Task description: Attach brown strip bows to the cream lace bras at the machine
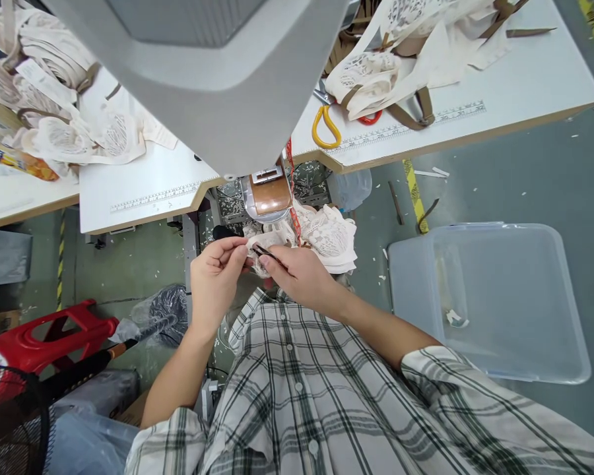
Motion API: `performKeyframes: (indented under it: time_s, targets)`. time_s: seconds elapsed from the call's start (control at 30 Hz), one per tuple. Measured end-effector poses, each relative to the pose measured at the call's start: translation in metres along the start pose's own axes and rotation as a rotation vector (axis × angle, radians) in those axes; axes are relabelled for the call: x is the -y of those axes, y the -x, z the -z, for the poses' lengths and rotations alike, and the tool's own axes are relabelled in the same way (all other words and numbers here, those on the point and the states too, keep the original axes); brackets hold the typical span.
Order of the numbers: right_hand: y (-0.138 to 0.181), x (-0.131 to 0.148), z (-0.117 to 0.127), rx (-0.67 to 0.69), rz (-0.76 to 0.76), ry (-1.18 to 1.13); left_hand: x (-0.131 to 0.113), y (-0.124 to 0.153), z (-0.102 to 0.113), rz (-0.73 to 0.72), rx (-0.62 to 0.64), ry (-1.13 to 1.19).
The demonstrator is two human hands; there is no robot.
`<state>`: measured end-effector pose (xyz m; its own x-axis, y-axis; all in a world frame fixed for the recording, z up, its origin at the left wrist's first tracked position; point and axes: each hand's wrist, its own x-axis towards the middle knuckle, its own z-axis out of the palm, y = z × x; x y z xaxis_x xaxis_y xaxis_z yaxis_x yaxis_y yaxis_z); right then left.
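My left hand (216,274) is closed, pinching the edge of a cream lace garment piece (327,234) just below the sewing machine head (212,72). My right hand (297,270) is closed round a thin dark tool (267,252), whose tip rests on the same fabric where the two hands meet. The lace piece hangs to the right of my hands, under the brown-topped machine foot area (270,194). A red patterned ribbon (292,198) runs down past it.
White tables (525,79) hold piles of lace pieces with brown straps (376,82), yellow-handled scissors (325,126) and printed rulers. A clear plastic bin (495,303) stands on the floor at right. A red stool (49,333) and a black fan guard (10,422) are at left.
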<state>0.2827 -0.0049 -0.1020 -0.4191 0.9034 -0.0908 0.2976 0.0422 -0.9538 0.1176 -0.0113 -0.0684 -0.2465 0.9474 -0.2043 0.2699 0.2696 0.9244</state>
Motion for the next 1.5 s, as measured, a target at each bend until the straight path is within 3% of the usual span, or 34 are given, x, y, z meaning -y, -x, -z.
performKeyframes:
  time_s: [0.13,0.3,0.63,0.73,0.87,1.0,1.07,1.2,1.27,1.4,1.43,1.5]
  targets:
    - [0.006,-0.005,0.004,-0.127,0.04,-0.144,0.005,-0.003,0.002,0.055,0.0,0.052]
    - [-0.005,-0.01,-0.003,-0.326,0.235,0.148,0.007,0.0,0.0,0.002,0.009,-0.007]
    - [-0.022,-0.013,-0.012,-0.268,0.116,0.401,0.019,0.007,-0.011,-0.259,-0.006,-0.305]
    - [-0.024,-0.013,-0.004,-0.199,0.058,0.233,0.021,0.002,-0.008,-0.189,0.03,-0.241]
    - [-0.019,-0.022,0.016,-0.15,-0.068,-0.258,0.025,-0.011,0.002,0.033,-0.007,0.024]
    - [-0.013,-0.029,0.027,-0.316,-0.145,-0.672,0.032,-0.018,0.009,0.13,-0.001,0.162]
    - [-0.011,-0.026,0.027,-0.378,-0.118,-0.806,0.033,-0.018,0.009,0.147,0.011,0.196]
    - [-0.01,-0.024,0.036,-0.294,-0.075,-0.897,0.032,-0.017,0.011,0.174,0.033,0.243]
    - [-0.01,-0.034,0.055,-0.319,-0.087,-0.865,0.033,-0.018,0.016,0.177,0.02,0.256]
    - [-0.008,-0.068,0.095,-0.644,-0.091,-0.544,0.034,-0.021,0.025,0.205,0.004,0.336]
    - [-0.006,-0.074,0.098,-0.668,-0.107,-0.399,0.034,-0.021,0.026,0.219,0.013,0.362]
    - [-0.002,-0.073,0.089,-0.584,-0.136,-0.119,0.032,-0.02,0.024,0.236,0.034,0.395]
